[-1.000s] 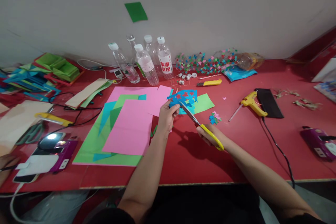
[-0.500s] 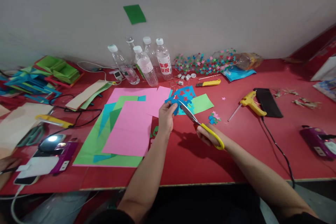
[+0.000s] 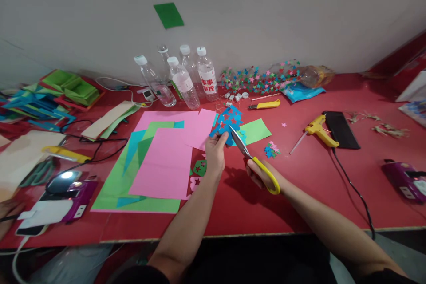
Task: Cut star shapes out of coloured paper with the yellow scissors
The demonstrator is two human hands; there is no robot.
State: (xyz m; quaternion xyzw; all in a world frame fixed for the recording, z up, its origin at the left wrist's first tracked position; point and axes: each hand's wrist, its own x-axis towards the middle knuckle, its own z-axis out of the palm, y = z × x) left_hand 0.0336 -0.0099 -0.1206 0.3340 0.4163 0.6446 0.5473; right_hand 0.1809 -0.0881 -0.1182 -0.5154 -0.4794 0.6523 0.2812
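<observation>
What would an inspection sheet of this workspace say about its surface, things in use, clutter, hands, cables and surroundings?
Surface: red tabletop; spills, nothing seen.
Things in use: blue paper sheet with star-shaped holes; yellow-handled metal scissors, blades by the sheet.
Clutter: clear plastic bottles with white caps; yellow glue gun; large pink paper sheet atop other coloured paper; small pile of blue and pink paper stars.
Hands: left hand pinches the blue sheet; right hand holds the scissors.
Cables: glue gun's black cord hangs over the front edge; loose black cable at left.
Surroundings: grey wall bearing a green paper piece; another person's hand, far left.
</observation>
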